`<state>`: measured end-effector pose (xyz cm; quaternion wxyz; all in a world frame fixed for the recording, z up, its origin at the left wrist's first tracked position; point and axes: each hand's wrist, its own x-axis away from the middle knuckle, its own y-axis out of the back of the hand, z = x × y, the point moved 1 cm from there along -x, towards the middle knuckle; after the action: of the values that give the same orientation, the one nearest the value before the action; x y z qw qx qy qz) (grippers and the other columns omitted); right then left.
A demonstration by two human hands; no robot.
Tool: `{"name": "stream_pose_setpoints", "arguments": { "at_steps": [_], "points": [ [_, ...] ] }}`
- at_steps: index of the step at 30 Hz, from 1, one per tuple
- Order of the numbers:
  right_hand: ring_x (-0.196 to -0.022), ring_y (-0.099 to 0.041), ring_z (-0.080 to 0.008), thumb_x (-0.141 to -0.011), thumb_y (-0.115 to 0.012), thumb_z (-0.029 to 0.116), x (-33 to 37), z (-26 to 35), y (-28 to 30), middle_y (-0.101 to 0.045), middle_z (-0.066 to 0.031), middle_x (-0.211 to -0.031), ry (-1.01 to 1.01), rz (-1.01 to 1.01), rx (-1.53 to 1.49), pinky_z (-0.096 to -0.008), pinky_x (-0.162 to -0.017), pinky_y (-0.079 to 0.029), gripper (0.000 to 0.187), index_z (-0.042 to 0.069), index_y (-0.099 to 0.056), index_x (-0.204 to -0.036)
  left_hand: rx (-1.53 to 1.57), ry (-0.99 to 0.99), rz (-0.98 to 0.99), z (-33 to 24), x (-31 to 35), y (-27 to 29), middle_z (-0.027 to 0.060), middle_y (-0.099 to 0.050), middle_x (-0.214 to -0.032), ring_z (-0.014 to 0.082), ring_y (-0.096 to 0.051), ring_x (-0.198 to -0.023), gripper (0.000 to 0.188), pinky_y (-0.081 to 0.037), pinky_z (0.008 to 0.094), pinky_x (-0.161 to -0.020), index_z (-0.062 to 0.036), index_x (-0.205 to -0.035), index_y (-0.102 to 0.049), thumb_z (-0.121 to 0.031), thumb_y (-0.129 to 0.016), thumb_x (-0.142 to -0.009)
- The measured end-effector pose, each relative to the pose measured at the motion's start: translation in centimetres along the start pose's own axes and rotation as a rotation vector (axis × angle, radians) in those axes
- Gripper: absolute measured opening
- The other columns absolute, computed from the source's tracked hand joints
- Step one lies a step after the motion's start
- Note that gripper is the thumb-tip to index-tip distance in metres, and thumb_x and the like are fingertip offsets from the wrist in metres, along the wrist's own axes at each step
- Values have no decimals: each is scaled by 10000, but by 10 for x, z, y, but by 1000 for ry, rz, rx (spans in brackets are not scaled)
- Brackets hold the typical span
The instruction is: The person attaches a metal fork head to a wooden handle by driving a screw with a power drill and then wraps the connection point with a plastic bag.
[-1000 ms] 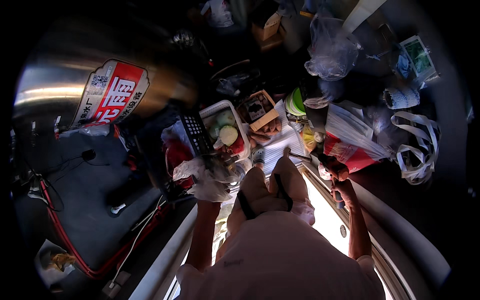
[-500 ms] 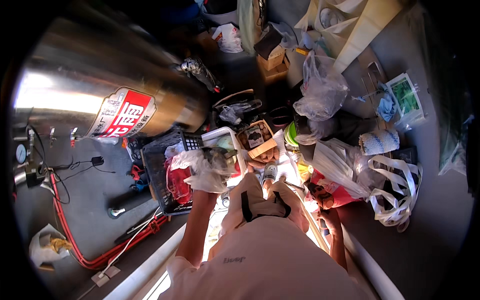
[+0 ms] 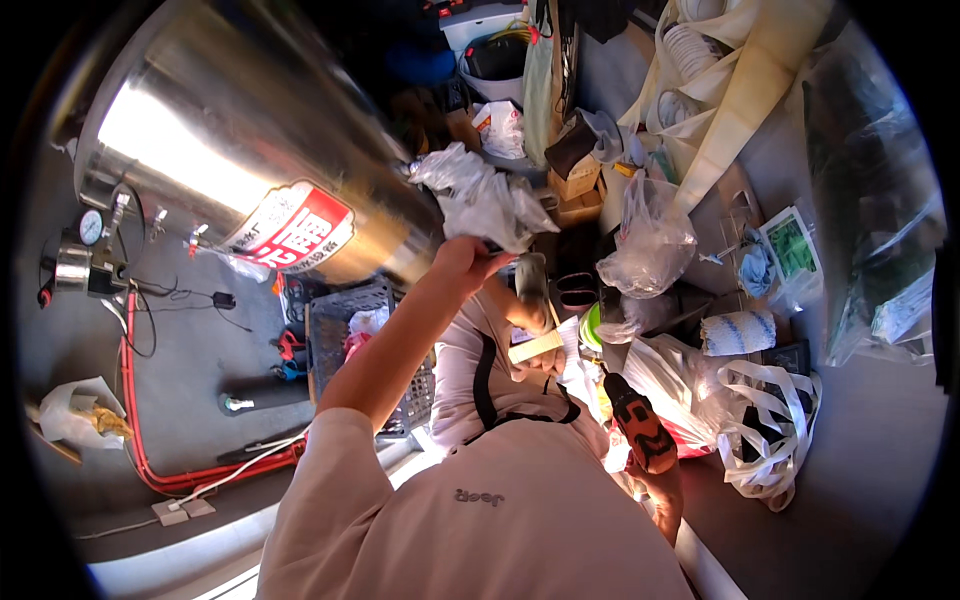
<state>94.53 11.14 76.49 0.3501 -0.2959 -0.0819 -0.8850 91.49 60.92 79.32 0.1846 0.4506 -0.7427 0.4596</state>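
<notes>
In my left hand [image 3: 474,262] is a crumpled clear plastic bag [image 3: 485,200], pinched by its near edge and held out in front of me beside a steel tank. What the bag contains, if anything, I cannot make out. My right hand [image 3: 657,490] grips an orange and black cordless drill [image 3: 642,425] low at my right side, its nose pointing forward. Beneath my left arm, a black plastic crate [image 3: 345,320] with red and white items is partly hidden.
The large steel tank [image 3: 250,130] stands at the left, with a gauge [image 3: 91,227] and red pipe [image 3: 130,440] below. White bags [image 3: 770,430] and a hanging clear bag [image 3: 650,240] crowd the right. Cardboard boxes [image 3: 575,185] sit further off.
My left hand has carried the plastic bag forward and to the right, away from above the crate. The drill in my right hand has come up and forward slightly. My view has shifted.
</notes>
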Motion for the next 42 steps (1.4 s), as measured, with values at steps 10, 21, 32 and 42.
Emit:
{"name": "stream_pose_setpoints", "arguments": {
  "at_steps": [10,21,32,42],
  "points": [
    [-690,-645,-112,-675,-748,-3,-69,88,-51,-669,-25,-781,166,-38,-102,-258,-641,-527,283,17,-635,-934,-17,136,59,-56,-161,-124,449,-383,-1247,583,-494,-1131,487,-629,444,-801,214,-1254,-237,94,-321,-790],
    [-734,-627,-174,-716,-699,25,-434,233,-141,-635,-90,-906,197,0,60,-301,-638,-515,369,8,-583,-1066,57,-11,180,-147,-519,-81,258,-525,-1173,430,-594,-1042,330,-606,504,-766,71,-1180,-461,6,-471,-857],
    [-723,-648,-149,-698,-730,34,-679,447,-224,-673,-36,-880,19,140,550,-296,-670,-526,235,17,-643,-915,338,-175,-278,-298,-663,-23,69,-641,-1081,231,-653,-940,259,-573,379,-735,-127,-1216,-543,-207,-554,-970],
    [-461,-514,-115,-806,-659,-2,-736,496,-241,-552,-3,-637,94,136,282,-260,-411,-407,168,103,-574,-907,438,-72,-362,-340,-642,-50,72,-643,-1117,246,-651,-970,290,-576,397,-776,-119,-1253,-534,-208,-540,-978]
  ]
}}
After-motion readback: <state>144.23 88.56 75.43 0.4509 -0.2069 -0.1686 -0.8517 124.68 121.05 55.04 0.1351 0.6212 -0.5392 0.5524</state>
